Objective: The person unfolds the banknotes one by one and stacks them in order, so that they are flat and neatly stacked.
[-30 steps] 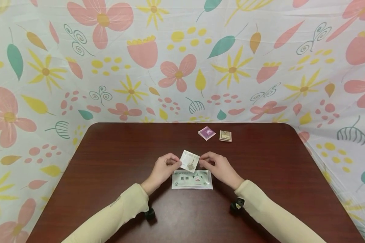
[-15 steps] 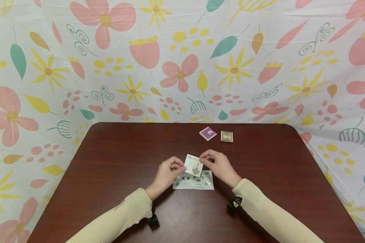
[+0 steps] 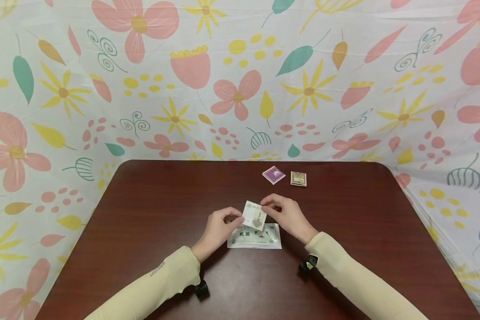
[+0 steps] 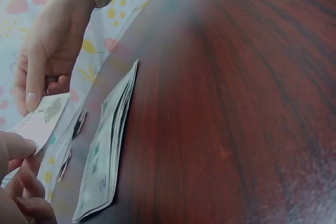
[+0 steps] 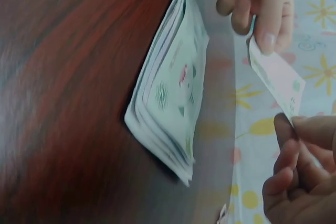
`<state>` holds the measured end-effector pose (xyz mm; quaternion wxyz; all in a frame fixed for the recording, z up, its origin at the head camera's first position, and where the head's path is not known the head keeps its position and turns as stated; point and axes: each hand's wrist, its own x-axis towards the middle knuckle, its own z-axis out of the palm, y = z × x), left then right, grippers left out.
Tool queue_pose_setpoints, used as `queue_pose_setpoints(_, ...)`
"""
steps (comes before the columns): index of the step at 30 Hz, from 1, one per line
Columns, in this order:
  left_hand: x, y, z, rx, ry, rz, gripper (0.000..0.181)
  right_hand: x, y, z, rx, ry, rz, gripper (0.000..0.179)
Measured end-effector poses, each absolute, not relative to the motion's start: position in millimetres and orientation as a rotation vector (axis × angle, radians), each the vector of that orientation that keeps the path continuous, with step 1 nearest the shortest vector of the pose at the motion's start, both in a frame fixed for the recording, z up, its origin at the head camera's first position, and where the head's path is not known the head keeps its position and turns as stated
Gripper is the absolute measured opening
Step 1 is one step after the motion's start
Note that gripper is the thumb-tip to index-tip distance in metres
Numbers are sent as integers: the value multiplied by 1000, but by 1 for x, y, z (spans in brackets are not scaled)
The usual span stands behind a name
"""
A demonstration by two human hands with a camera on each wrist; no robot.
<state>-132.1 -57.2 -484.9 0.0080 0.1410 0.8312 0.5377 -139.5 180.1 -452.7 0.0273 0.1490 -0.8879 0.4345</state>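
A small folded banknote, pale with a "1" printed on it, is held up by both hands, tilted above a stack. My left hand pinches its left edge between thumb and fingers. At the upper right corner, my right hand pinches it in the same way; the right wrist view shows both grips on the folded banknote. Just below lies a stack of green banknotes marked "2", its top edge partly covered by the held note. Several layers show along the side of this stack.
Toward the back of the dark wooden table lie a purple folded banknote and a brownish folded banknote, side by side and apart. A flower-print cloth hangs behind the table.
Over the second, the folded banknote has shifted a little to the right and turned, so its "1" stands more upright. The left hand has moved right with it. Both hands keep their pinch.
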Motion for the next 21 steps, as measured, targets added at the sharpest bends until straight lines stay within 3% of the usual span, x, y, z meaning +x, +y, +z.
queue_pose_setpoints(11,-136,-61,-486,228,2410,1906,4,-141,192,-447,620,-2774,1358,23)
queue_pose_setpoints(21,-134,-61,-485,159,2245,1955,11,-142,195,-452,675,-2791,1236,26)
